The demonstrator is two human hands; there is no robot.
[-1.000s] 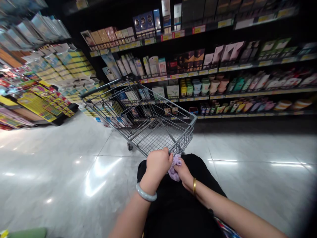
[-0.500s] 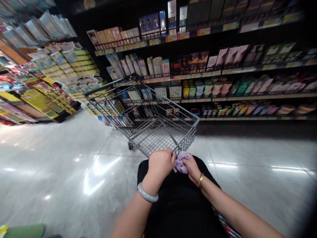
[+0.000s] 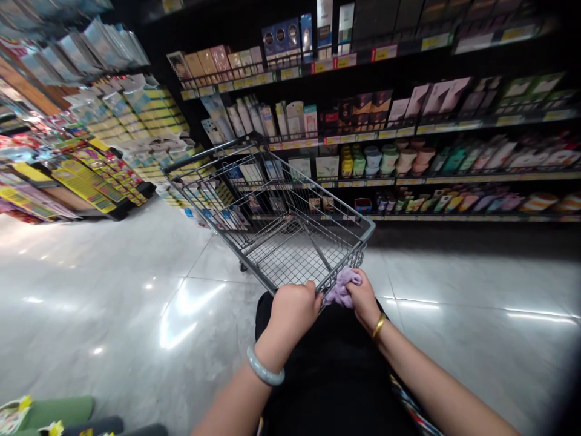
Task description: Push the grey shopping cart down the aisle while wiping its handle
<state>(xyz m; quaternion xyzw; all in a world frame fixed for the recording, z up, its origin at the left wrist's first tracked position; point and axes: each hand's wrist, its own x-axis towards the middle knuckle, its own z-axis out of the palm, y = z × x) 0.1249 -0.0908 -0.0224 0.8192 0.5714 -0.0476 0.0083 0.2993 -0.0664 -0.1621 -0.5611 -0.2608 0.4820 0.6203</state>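
Observation:
A grey wire shopping cart (image 3: 290, 254) stands in front of me, its basket holding nothing I can see. My left hand (image 3: 295, 312), with a pale bangle at the wrist, is closed around the near rim of the cart. Close by on the right, my right hand (image 3: 364, 295), wearing a gold bracelet, grips a crumpled lilac cloth (image 3: 342, 287). The cloth lies against the cart's near rim and front mesh. The fingertips of the right hand are partly hidden by the cloth.
Beyond the cart runs a dark shelf unit (image 3: 454, 179) with boxes, bottles and tubes. Yellow-striped hanging packs (image 3: 149, 112) and a low display (image 3: 86, 188) stand to the left. Green rolled items (image 3: 59, 413) lie at the lower left of the shiny grey floor (image 3: 122, 321).
My right hand has moved the lilac cloth a little right and up along the rim, away from my left hand. The left hand keeps its grip; the view has shifted slightly.

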